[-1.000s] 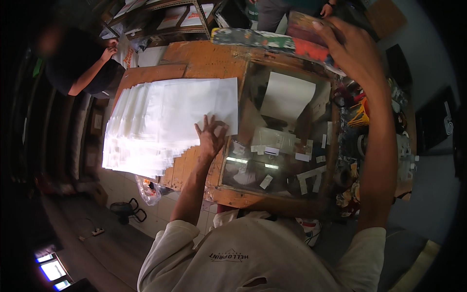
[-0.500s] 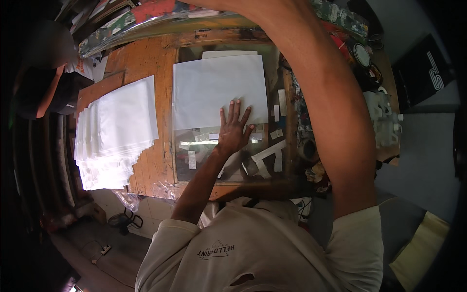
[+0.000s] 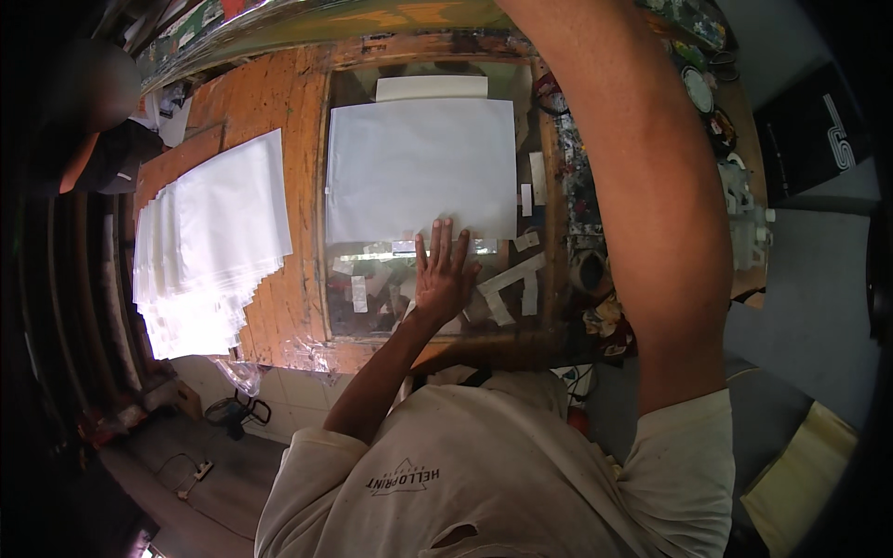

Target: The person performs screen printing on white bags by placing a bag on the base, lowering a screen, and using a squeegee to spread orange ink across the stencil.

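A white sheet point(image 3: 423, 163) lies squared up on the glass panel point(image 3: 372, 318) set in the wooden table. My left hand point(image 3: 445, 279) is open, fingers stretched forward, with its fingertips on the near edge of that sheet. Behind the sheet's far edge a cream strip point(image 3: 433, 88) shows. My right forearm point(image 3: 660, 186) reaches up across the right side and leaves the picture at the top, so the right hand is out of view. To the left, a fanned stack of white sheets point(image 3: 219, 219) covers part of the wood.
Tape pieces point(image 3: 512, 279) stick to the glass around the sheet. A frame edge point(image 3: 372, 33) wrapped in clear film crosses the far side. Cans point(image 3: 696, 88) and white plastic jugs point(image 3: 744, 214) stand at the right. Another person's arm point(image 3: 79, 163) shows at the far left.
My left hand has slid back toward me, from on the sheet to its near edge. The right forearm has shifted slightly right, and the view has moved a little.
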`<state>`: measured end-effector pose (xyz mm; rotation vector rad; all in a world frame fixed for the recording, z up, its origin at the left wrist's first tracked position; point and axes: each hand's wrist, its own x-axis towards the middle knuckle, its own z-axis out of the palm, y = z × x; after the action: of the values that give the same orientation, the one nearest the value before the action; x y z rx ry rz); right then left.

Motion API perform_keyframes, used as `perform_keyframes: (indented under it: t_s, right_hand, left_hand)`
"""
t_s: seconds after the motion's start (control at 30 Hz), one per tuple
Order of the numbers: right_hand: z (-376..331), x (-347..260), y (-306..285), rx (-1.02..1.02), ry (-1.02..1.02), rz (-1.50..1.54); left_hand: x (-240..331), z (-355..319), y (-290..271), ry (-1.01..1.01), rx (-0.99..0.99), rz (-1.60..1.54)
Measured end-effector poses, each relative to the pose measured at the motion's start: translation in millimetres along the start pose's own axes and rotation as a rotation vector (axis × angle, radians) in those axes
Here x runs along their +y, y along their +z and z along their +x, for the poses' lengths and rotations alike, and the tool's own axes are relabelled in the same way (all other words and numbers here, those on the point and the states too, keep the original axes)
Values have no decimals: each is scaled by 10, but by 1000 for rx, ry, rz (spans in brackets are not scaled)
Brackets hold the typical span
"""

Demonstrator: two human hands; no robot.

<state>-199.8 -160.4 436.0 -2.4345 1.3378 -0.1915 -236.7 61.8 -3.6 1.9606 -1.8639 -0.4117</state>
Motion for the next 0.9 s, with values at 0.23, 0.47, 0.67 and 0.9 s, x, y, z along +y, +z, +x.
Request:
perform_keyframes:
  t_s: [0.23,0.47,0.67,0.9]
  right_hand:
    - [-30,446,73,73,-412,175]
    - [-86,493,128,114,-433,261]
    - [-119,584,256,245,-570,256]
    - [-69,603,107,99,-545,287]
  left_hand:
    - [34,30,44,6,69,11]
    - [26,30,90,42,21,28]
    - [17,33,99,75,-11,14]
    - [37,26,92,62,-18,67]
